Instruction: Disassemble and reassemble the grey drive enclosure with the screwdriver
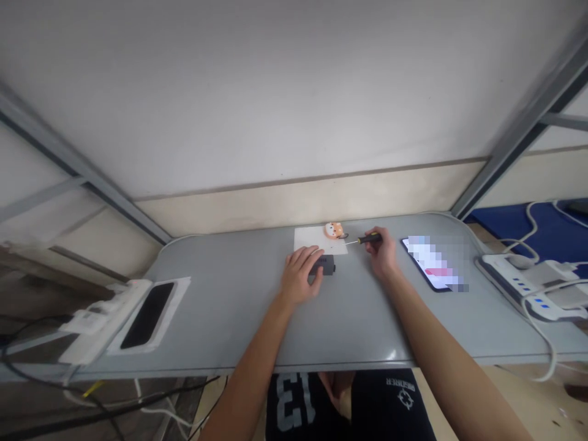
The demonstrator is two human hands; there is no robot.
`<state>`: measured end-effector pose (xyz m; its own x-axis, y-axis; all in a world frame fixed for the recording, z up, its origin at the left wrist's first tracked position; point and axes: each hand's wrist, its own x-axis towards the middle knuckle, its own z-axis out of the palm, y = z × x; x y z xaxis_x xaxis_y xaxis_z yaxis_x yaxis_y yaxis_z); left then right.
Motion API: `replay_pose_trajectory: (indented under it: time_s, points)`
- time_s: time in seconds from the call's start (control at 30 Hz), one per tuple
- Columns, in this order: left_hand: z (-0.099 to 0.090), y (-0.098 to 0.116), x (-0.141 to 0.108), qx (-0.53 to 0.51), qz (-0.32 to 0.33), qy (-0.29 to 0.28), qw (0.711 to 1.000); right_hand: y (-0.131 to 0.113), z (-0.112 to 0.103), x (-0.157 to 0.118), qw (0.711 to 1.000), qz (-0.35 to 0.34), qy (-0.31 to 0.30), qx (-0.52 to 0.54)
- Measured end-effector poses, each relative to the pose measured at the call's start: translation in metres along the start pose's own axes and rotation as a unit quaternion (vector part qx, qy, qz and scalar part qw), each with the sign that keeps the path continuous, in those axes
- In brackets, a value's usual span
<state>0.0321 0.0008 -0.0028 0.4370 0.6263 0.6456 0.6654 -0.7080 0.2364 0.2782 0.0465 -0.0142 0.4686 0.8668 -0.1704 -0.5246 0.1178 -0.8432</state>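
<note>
My right hand (382,250) is closed around the dark handle of a screwdriver (366,239). Its thin metal shaft points left, with the tip over the right part of a white sheet of paper (309,239). My left hand (301,277) rests with bent fingers over a small dark grey box (327,266) with slots on its top, thumb on the near side and fingers across its left end. The box lies on the grey tabletop just in front of the paper. An orange and white animal-faced trinket (333,230) with a dark loop sits on the paper's far right corner.
A phone with a lit screen (429,264) lies to the right, near a white power strip (519,285) with cables. On the left are a dark-screened phone (147,315) on white paper and another power strip (108,321). Grey metal posts (496,141) frame the table (220,306).
</note>
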Motion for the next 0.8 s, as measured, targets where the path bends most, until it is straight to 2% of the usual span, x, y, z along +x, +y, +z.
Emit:
replay_pose_trajectory:
  time_s: [0.13,0.33,0.5,0.57,0.7,0.8]
  points:
    - [-0.005,-0.01,-0.001,-0.091,-0.058,0.018,0.994,0.003,-0.002,0.003,1.0,-0.001,0.007,0.007]
    - [-0.003,-0.025,-0.004,-0.255,-0.184,-0.006,0.949,0.007,-0.003,0.006,1.0,0.003,0.018,0.022]
    - [0.007,-0.028,-0.006,-0.313,-0.234,-0.062,0.919,0.01,-0.01,-0.004,0.999,0.0,0.036,0.037]
    - [0.01,-0.031,-0.007,-0.301,-0.231,-0.068,0.923,0.01,-0.018,-0.017,0.998,-0.004,0.045,0.039]
    - [0.016,-0.037,-0.008,-0.239,-0.199,-0.054,0.949,0.008,-0.039,-0.049,0.998,-0.028,0.036,0.038]
    - [0.02,-0.04,-0.01,-0.214,-0.203,-0.054,0.954,0.006,-0.051,-0.068,0.997,-0.043,0.036,-0.05]
